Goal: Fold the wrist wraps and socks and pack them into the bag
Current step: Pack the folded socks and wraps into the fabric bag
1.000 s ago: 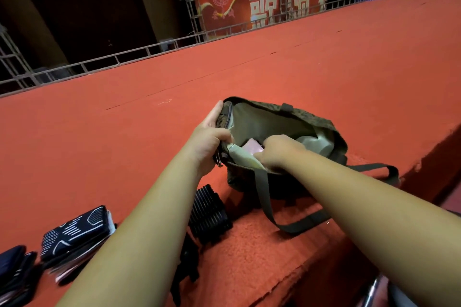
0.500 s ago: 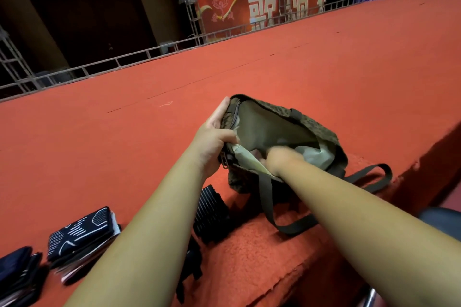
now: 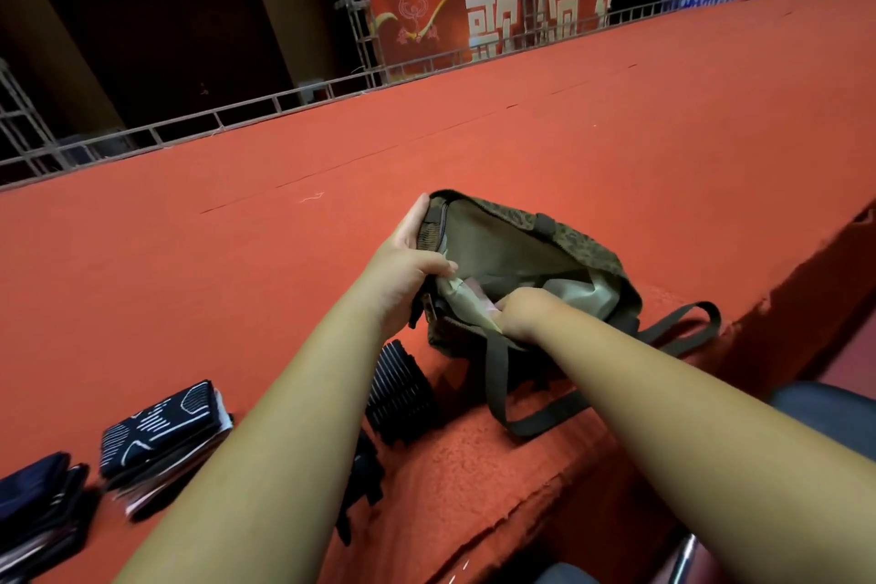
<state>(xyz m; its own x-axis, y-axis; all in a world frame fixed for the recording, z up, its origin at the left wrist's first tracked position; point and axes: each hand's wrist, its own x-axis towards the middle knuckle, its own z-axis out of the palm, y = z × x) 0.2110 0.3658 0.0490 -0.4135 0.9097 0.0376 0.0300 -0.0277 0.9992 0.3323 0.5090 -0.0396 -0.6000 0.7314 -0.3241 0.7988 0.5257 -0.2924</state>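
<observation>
Leftmost, folded patterned socks point(image 3: 166, 432) lie on the red carpet point(image 3: 189, 275), well left of the camouflage bag point(image 3: 545, 242) and nearer your left arm. Your left hand point(image 3: 407, 270) grips the bag's rim, holding it open. Your right hand point(image 3: 526, 311) reaches inside with its fingers hidden, so its grip is unclear.

The fingers of the right hand point(image 3: 521, 313) vanish inside the bag point(image 3: 545, 247), so whether they hold anything cannot be told. A pinkish item point(image 3: 476, 294) beside them shows only a sliver (too little to identify). The left forearm point(image 3: 265, 441) covers part of a black fabric piece point(image 3: 367, 484); the frame's corner cuts off the dark folded stack point(image 3: 33, 503).
</observation>
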